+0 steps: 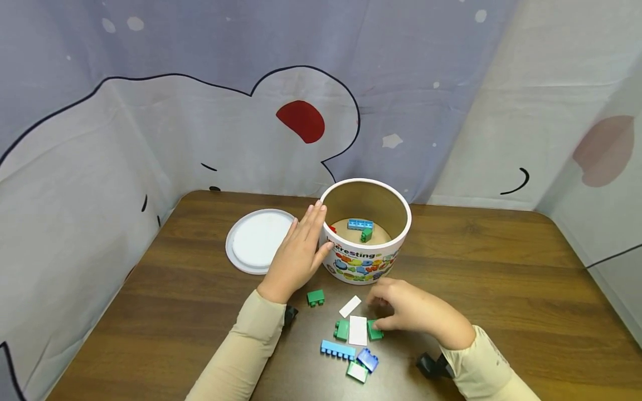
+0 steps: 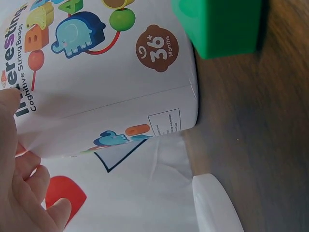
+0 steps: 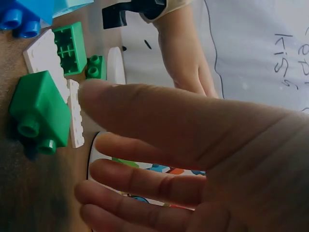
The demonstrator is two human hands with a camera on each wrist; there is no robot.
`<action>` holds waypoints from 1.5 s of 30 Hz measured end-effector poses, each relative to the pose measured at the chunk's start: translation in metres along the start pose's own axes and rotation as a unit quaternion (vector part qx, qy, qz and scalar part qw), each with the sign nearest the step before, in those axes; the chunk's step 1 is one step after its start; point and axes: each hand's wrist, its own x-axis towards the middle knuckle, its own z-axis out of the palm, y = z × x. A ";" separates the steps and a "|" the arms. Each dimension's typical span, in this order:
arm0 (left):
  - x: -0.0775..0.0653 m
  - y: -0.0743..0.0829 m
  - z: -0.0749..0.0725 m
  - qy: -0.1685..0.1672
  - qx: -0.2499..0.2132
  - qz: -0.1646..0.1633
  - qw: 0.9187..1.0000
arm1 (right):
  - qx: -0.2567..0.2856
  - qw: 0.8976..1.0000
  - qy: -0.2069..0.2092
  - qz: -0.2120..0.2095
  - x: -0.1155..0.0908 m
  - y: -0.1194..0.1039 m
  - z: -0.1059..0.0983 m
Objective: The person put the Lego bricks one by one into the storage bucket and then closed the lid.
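Observation:
A round white tub (image 1: 346,259) with printed toy pictures stands uncovered at the middle of the table. My left hand (image 1: 296,253) rests its straight fingers against the tub's left side. Over the loose bricks, in front of the tub, hovers my right hand (image 1: 408,309), fingers loosely bent and holding nothing. Nearest to its thumb is a green brick (image 1: 374,332), seen in the right wrist view apart from the thumb. Beside that brick lie a white flat piece (image 1: 358,331), a narrow white piece (image 1: 350,306) and another green brick (image 1: 341,330).
Inside the tub lie a blue brick (image 1: 360,224) and a green one (image 1: 366,234). A white lid (image 1: 246,245) is left of the tub. Closer to me are a long blue brick (image 1: 338,350), a darker blue brick (image 1: 368,360) and a white-faced green brick (image 1: 357,372).

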 end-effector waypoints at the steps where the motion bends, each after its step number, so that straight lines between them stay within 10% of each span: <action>1: 0.000 0.000 0.000 -0.001 0.000 0.000 1.000 | 0.001 1.000 -0.007 0.003 0.000 0.000 0.001; 24: 0.000 -0.001 0.001 -0.004 0.000 0.000 1.000 | -0.011 0.998 -0.055 0.009 0.002 0.002 0.011; 45: 0.000 -0.001 0.001 -0.001 -0.001 0.003 1.000 | -0.029 0.990 0.124 -0.059 0.003 -0.003 0.002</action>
